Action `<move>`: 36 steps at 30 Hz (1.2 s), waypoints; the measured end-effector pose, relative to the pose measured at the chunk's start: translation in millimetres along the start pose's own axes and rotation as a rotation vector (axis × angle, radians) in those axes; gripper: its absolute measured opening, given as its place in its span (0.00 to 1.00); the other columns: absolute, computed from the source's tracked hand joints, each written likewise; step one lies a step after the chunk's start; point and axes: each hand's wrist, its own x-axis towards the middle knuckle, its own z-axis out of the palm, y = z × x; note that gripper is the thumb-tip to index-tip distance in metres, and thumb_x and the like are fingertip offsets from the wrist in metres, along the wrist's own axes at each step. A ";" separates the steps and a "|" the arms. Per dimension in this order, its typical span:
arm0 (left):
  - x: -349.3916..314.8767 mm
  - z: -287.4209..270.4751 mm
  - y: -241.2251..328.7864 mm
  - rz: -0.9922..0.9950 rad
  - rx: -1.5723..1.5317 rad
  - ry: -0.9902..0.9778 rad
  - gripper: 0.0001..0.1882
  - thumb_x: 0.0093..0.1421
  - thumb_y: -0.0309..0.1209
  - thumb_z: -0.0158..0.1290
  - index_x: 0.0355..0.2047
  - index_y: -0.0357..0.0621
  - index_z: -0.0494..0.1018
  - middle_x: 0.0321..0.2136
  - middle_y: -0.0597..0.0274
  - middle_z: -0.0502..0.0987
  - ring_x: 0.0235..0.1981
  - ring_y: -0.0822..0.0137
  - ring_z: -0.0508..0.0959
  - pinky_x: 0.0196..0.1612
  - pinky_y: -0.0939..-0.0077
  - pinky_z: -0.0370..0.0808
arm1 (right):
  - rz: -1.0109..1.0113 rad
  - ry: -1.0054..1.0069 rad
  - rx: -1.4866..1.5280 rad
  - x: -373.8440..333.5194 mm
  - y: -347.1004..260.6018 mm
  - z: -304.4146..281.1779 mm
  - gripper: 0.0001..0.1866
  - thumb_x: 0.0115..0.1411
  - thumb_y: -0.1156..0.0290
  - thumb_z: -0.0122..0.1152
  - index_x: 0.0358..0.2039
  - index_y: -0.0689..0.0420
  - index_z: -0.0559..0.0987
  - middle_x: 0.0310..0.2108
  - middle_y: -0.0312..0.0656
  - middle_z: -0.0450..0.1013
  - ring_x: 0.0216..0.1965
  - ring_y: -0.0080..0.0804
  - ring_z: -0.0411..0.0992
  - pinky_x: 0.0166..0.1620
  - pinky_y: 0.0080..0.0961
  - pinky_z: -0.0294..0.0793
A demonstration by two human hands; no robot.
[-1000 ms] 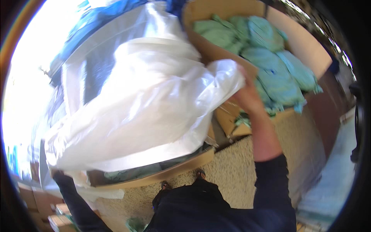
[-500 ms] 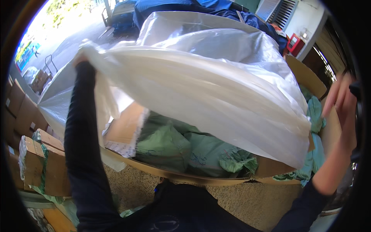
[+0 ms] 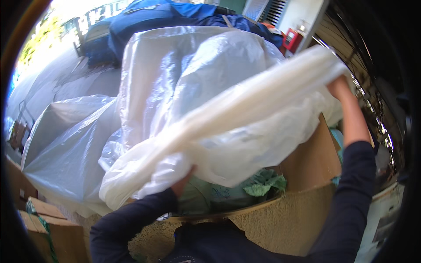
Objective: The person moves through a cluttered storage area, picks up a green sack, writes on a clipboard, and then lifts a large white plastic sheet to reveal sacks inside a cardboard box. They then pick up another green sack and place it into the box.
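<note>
A large translucent white plastic bag [image 3: 228, 118] stretches diagonally across the view, held at both ends. My left hand [image 3: 182, 184] grips its lower left end, mostly hidden under the plastic. My right hand [image 3: 340, 85] is raised at the upper right, closed on the other end. Beneath the bag sits an open cardboard box [image 3: 307, 162] with green cloth bundles [image 3: 258, 184] inside. Both of my forearms wear dark sleeves.
More clear plastic sheeting [image 3: 66, 149] covers a heap at left. Small cardboard boxes [image 3: 44, 223] stand at the lower left. A blue tarp [image 3: 144, 19] lies at the back, a red object [image 3: 291, 39] beyond it. Speckled floor [image 3: 285, 223] lies below the box.
My left hand dropped from high on the left down to the box edge, while my right hand rose. The bag now slants up to the right.
</note>
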 end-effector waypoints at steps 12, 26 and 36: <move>-133.2 -332.1 -231.9 -0.290 1.094 0.870 0.31 0.48 0.30 0.57 0.54 0.43 0.63 0.59 0.41 0.59 0.58 0.42 0.62 0.58 0.57 0.65 | -0.400 -0.543 0.212 -104.0 -145.8 6.5 0.24 0.56 0.56 0.59 0.48 0.57 0.76 0.49 0.53 0.72 0.53 0.47 0.68 0.57 0.34 0.65; -76.6 -285.7 -215.2 -0.139 0.838 0.823 0.21 0.57 0.35 0.49 0.52 0.45 0.68 0.47 0.44 0.71 0.51 0.45 0.70 0.49 0.57 0.71 | -0.778 0.003 0.485 -218.4 -109.8 32.5 0.10 0.49 0.66 0.62 0.28 0.58 0.75 0.35 0.47 0.73 0.36 0.42 0.75 0.36 0.35 0.76; -61.2 -231.5 -206.5 -0.182 0.725 0.662 0.22 0.56 0.35 0.51 0.50 0.41 0.69 0.47 0.44 0.73 0.51 0.45 0.71 0.49 0.58 0.71 | -0.027 -0.224 0.349 -156.2 -17.8 70.1 0.34 0.53 0.55 0.63 0.56 0.58 0.65 0.51 0.57 0.67 0.52 0.52 0.67 0.54 0.40 0.66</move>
